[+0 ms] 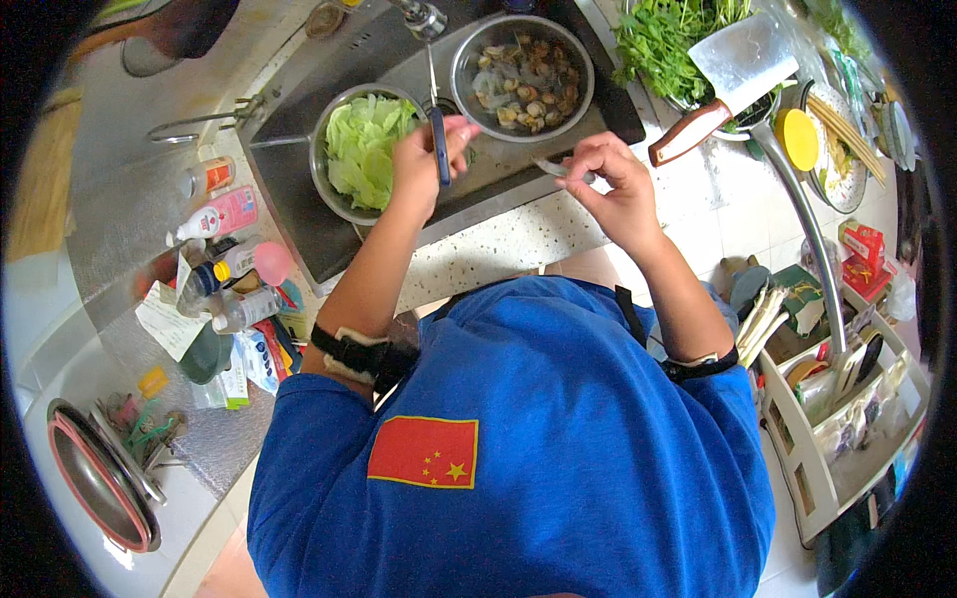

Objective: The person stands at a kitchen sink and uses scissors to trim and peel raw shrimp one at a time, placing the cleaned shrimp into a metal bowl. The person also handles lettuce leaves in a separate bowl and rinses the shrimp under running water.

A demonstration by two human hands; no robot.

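Observation:
My left hand (419, 164) holds a slim-bladed tool with a dark blue handle (440, 149), apparently scissors seen edge-on, with the blade pointing toward the faucet. Pinched in the fingertips of my right hand (613, 187) is a small pale greyish piece (552, 167), too small to identify. Both hands are over the near edge of the dark sink (628, 112). Beside my left hand, a metal bowl (319, 168) holds torn lettuce leaves (366, 149). Beyond my hands, a second metal bowl (457, 67) contains what look like shellfish (531, 93) in liquid.
A wooden-handled cleaver (744, 63) lies across a bowl of leafy greens (662, 52) at the right. Near it are a yellow lid (797, 140) and a plate with chopsticks (845, 142). Bottles (232, 211) crowd the left counter. A faucet (426, 21) overhangs the sink.

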